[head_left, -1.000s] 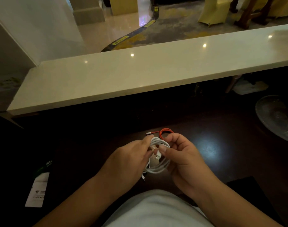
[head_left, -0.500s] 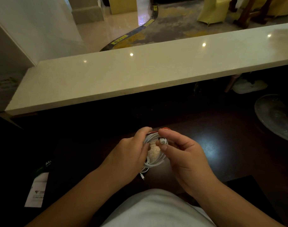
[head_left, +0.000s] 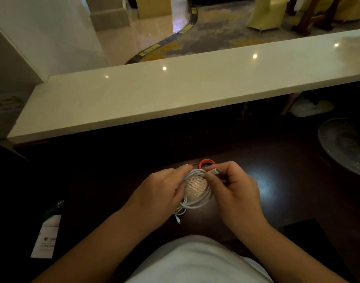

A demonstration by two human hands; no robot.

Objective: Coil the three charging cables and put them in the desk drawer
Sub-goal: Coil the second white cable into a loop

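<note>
The white cable (head_left: 197,189) is wound into a round coil of several loops, held just above the dark surface (head_left: 277,180) in front of the person. One small plug end (head_left: 178,220) dangles loose below the coil; the other, a larger white connector (head_left: 215,171), is pinched between thumb and fingers of the right hand (head_left: 234,193) at the coil's top edge. The left hand (head_left: 162,193) grips the coil's left side, fingers curled over the loops. By the look of it this coil is nearly finished, with only the connector end left to tuck or wrap.

Just beyond the hands lies an orange cable (head_left: 205,163), already in a small coil on the surface, its plug pointing left. A third cable cannot be made out in this dim view, and no drawer shows, open or otherwise. So, as a judgement: one cable coiled, one almost there, the third unaccounted for, and all the stowing yet to do.
</note>
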